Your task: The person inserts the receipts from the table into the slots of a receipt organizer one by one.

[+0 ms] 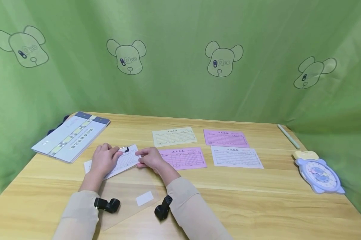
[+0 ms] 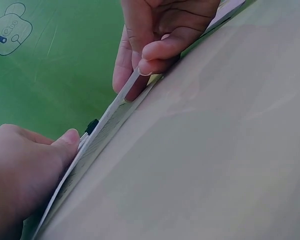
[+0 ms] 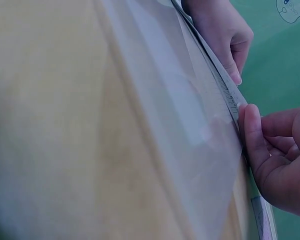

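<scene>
Pinched a clip (image 1: 126, 149) between the thumb and forefinger of the left hand (image 1: 103, 159), with that hand's back uppermost over part of a white slip (image 1: 127, 162). Grasped the same slip by its right edge between the thumb and fingers of the right hand (image 1: 150, 158). So had the slip spanning the gap between both hands, printed face up, with the clip on its far edge, just beyond the left fingertips. Had a clear sheet (image 1: 129, 190) below the hands, reaching from the slip's near edge back between the wrists, with a label (image 1: 144, 198) on it nearer the right wrist. Could not tell from any view about a hold of the clip on the sheet. Wore a beige sleeve (image 1: 183, 193) and a small black camera (image 1: 163, 208) at each wrist.

Had a pink slip (image 1: 187, 158) just to the right of the right hand, and a yellow slip (image 1: 174, 136) beyond it. Had a second pink slip (image 1: 226, 138) and a second white slip (image 1: 236, 157) farther right of that hand, touching one another. Had a blue clock (image 1: 321, 176) well to the right of the right hand, and a pen (image 1: 288, 136) beyond the clock. Had a book (image 1: 61, 133) beyond and left of the left hand, on the same table (image 1: 258, 200), and a green curtain (image 1: 174, 93) beyond both hands.
</scene>
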### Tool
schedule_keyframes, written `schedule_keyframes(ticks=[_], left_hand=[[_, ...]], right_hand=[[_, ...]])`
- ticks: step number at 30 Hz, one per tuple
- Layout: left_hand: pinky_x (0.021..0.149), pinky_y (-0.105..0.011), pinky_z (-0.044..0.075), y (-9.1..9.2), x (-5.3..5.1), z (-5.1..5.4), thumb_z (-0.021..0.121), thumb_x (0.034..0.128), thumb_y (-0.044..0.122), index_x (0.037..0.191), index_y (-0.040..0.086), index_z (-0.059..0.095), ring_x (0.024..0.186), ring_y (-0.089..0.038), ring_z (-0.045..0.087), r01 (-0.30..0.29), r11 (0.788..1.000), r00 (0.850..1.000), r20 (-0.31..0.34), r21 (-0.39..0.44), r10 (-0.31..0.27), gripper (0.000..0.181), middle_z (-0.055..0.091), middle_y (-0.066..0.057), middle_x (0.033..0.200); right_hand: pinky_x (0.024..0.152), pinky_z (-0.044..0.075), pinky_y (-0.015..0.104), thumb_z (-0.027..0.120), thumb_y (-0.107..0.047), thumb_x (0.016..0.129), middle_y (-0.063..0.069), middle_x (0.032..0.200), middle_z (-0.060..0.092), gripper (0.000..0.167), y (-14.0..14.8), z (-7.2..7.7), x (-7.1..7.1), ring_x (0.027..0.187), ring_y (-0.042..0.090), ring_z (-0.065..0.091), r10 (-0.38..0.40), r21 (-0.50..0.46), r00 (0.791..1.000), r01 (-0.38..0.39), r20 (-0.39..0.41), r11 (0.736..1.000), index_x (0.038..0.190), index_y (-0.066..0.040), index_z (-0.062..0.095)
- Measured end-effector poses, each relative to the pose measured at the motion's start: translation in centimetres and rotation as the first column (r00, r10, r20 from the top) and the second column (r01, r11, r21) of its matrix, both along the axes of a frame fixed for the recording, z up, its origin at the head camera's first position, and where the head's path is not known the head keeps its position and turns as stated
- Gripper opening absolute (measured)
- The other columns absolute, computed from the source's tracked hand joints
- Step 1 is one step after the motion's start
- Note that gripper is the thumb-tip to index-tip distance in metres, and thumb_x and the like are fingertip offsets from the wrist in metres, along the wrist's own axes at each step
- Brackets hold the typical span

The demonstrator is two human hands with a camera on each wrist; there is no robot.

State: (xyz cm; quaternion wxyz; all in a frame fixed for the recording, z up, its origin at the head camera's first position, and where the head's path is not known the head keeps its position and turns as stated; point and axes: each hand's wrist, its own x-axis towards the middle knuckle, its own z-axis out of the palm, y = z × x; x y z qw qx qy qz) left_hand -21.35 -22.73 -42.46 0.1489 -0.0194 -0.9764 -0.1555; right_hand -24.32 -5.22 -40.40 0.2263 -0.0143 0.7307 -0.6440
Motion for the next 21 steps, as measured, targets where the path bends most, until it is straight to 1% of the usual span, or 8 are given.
schedule_keyframes(ticks=[6,11,16,21], left_hand=[[0.072,-0.041,0.030,0.0,0.2,-0.1,0.053,0.0855,0.028,0.109,0.001,0.058,0.081,-0.029,0.039,0.007,1.000,1.000,-0.010,0.010,-0.007,0.037,0.046,-0.016,0.089],[0.072,-0.041,0.030,0.1,0.3,-0.2,0.054,0.0848,0.029,0.109,0.001,0.058,0.081,-0.029,0.038,-0.002,0.999,1.000,-0.004,0.038,0.002,0.038,0.047,-0.017,0.091],[0.071,-0.041,0.029,0.0,0.3,-0.2,0.054,0.0846,0.030,0.109,0.001,0.058,0.081,-0.029,0.038,-0.006,0.998,1.000,0.001,0.057,0.006,0.038,0.047,-0.017,0.092],[0.071,-0.042,0.030,0.0,0.2,-0.1,0.054,0.0845,0.031,0.109,0.001,0.058,0.082,-0.029,0.038,-0.011,0.998,1.000,-0.008,0.070,0.012,0.039,0.047,-0.018,0.093]], right_hand=[[0.055,0.048,0.025,0.054,0.016,0.072,0.013,0.084,0.052,0.032,0.2,-0.1,0.1,0.051,0.015,0.055,0.014,-0.006,1.000,-0.014,0.001,1.000,0.100,0.003,0.060],[0.057,0.048,0.025,0.055,0.015,0.073,0.013,0.083,0.055,0.032,1.1,0.0,0.4,0.054,0.015,0.056,0.062,-0.017,0.998,-0.062,-0.013,0.998,0.103,0.005,0.058],[0.059,0.048,0.028,0.056,0.010,0.076,0.014,0.085,0.057,0.031,3.0,0.8,0.5,0.060,0.019,0.057,0.125,0.003,0.989,-0.125,-0.079,0.992,0.107,0.008,0.054],[0.064,0.048,0.031,0.058,0.003,0.078,0.013,0.088,0.056,0.034,5.8,2.1,0.4,0.072,0.025,0.058,0.199,0.064,0.967,-0.192,-0.157,0.979,0.111,0.007,0.052]])
